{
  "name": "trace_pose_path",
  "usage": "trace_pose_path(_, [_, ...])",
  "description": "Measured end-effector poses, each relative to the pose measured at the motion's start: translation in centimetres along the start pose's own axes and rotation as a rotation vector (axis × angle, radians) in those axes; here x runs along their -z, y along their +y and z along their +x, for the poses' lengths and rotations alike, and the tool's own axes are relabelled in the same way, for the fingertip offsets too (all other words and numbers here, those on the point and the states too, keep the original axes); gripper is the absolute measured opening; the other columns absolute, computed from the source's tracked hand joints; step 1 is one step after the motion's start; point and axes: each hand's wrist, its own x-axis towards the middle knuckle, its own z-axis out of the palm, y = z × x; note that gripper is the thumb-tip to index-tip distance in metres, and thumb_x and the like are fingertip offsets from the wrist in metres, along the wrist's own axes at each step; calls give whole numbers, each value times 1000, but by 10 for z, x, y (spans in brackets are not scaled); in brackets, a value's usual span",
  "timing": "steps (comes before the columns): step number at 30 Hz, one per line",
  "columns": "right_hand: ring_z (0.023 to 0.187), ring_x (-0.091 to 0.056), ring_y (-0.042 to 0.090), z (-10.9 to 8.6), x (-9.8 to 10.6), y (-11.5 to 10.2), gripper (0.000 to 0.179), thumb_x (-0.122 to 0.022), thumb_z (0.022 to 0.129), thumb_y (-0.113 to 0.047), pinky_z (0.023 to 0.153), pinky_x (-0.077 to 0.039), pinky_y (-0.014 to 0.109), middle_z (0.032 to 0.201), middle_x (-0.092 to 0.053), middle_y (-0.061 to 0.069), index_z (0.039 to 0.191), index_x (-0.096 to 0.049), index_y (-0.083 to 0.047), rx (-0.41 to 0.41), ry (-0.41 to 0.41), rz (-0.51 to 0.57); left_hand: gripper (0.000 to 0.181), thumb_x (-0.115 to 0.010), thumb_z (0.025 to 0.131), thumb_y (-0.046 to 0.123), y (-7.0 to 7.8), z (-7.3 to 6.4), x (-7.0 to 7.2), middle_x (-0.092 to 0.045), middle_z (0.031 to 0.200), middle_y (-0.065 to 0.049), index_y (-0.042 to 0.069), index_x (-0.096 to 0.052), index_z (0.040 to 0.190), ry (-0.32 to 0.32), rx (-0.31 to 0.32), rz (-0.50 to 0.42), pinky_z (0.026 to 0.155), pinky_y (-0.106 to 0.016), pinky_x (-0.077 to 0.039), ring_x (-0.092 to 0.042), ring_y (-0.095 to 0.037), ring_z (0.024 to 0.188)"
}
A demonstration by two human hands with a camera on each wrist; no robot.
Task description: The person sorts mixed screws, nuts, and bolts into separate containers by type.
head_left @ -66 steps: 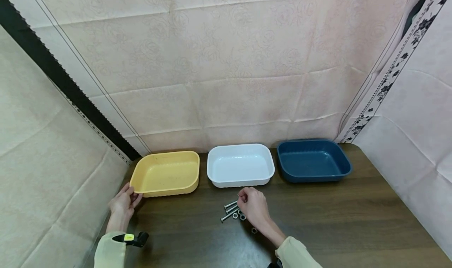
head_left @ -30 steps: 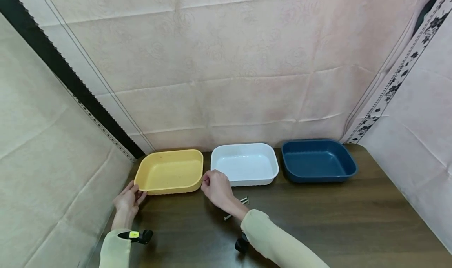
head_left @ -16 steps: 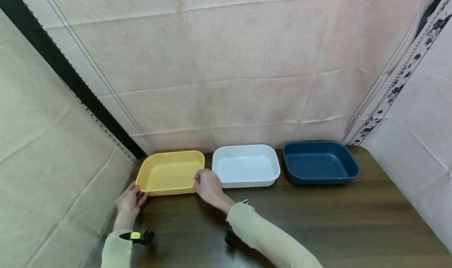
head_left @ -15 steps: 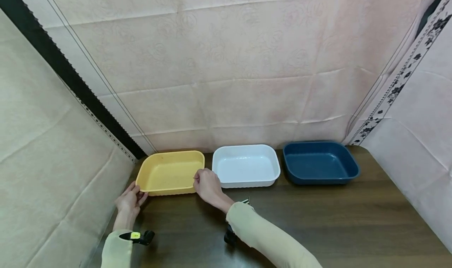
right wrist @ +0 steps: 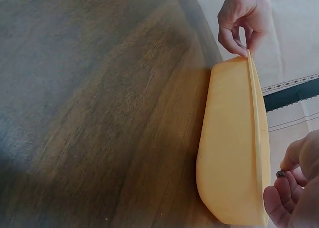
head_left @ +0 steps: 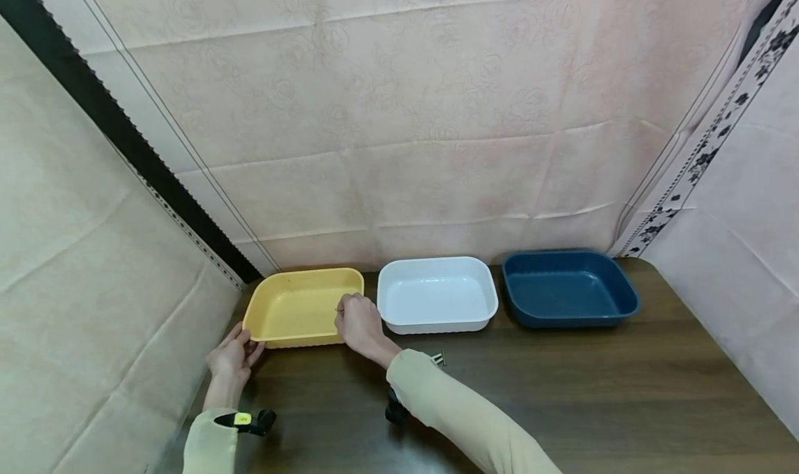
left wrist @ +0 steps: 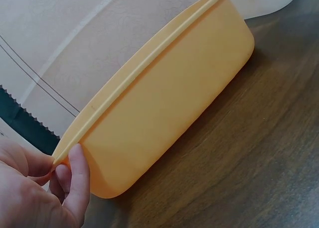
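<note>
My left hand (head_left: 229, 357) pinches the rim of the yellow tray (left wrist: 159, 98) at its front left corner, thumb and fingers on either side of the edge. Over the tray's right front part is my right hand (head_left: 361, 325), its fingertips pinching a small metal screw (right wrist: 280, 173). Only an end of the screw shows; the fingers hide the rest. No other item is visible inside the yellow tray in the head view. On the table by the right sleeve, the ends of metal bolts (head_left: 439, 358) peek out, the rest hidden by the forearm.
A white tray (head_left: 437, 327) stands just right of the yellow one, and a dark blue tray (head_left: 571, 319) farther right. All three line the back of the wooden table (head_left: 562, 398), before a cloth backdrop (head_left: 399, 113). Cloth also hangs at both sides.
My right hand has moved left from the pile of bolts and nuts to over the yellow tray, carrying the screw. The forearm now covers most of the pile. My left hand keeps holding the rim.
</note>
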Motion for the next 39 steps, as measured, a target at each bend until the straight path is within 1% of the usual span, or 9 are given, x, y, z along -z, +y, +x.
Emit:
trace_pose_path(5, [78,-64,19,3,-5,-3,5,-67,89,-6,61,-55,27,86,-67,4,88,-71,-8,-29,-13,-36,52,-53,103,8,-1,0,1,-63,78,5,10,-40,154,-8,-3,5,70,-23,-59,-61,-8,67])
trace_pose_path(9, [78,-64,20,6,-9,-3,5,-67,90,-8,60,-55,28,86,-66,4,89,-72,-9,-40,-12,-74,51,-52,103,7,-2,2,1,-64,78,5,11,-41,153,-4,2,-4,70,-23,-59,-61,-8,66])
trace_pose_path(13, [79,-65,21,9,-12,-4,6,-67,91,-10,62,-56,29,86,-66,5,91,-72,-9,-40,-9,-106,50,-52,103,7,-2,3,0,-63,76,4,10,-42,153,-2,-6,-7,69,-23,-59,-60,-8,65])
trace_pose_path(24, [82,-64,21,12,-16,-9,7,-66,92,-10,63,-56,31,88,-64,5,92,-73,-10,-72,-33,-85,51,-51,104,7,-4,3,1,-62,75,4,10,-41,153,3,-16,8,70,-23,-59,-60,-7,65])
trace_pose_path(27, [81,-63,21,11,-17,-9,6,-67,92,-11,62,-56,31,87,-64,4,91,-73,-10,-70,-16,-89,51,-51,104,7,-4,3,0,-63,75,4,10,-41,153,3,-9,7,70,-23,-59,-60,-7,65])
trace_pose_path(31, [79,-63,21,10,-17,-8,5,-69,91,-11,61,-55,30,86,-63,4,87,-72,-10,-57,27,-86,51,-51,104,7,-3,3,1,-63,75,4,10,-40,154,-9,-8,-1,70,-23,-59,-60,-7,65])
trace_pose_path(34, [78,-63,21,10,-17,-7,5,-70,91,-10,61,-55,30,85,-63,3,87,-72,-10,-44,58,-74,53,-52,104,7,-3,3,1,-64,74,5,10,-38,155,-24,-14,-8,69,-23,-59,-60,-7,65])
trace_pose_path(39, [77,-63,20,9,-13,-8,4,-69,91,-8,61,-55,28,84,-63,3,88,-71,-9,-24,81,-43,54,-52,104,7,-2,2,2,-64,75,4,9,-36,155,-34,-12,-8,69,-23,-59,-61,-7,66])
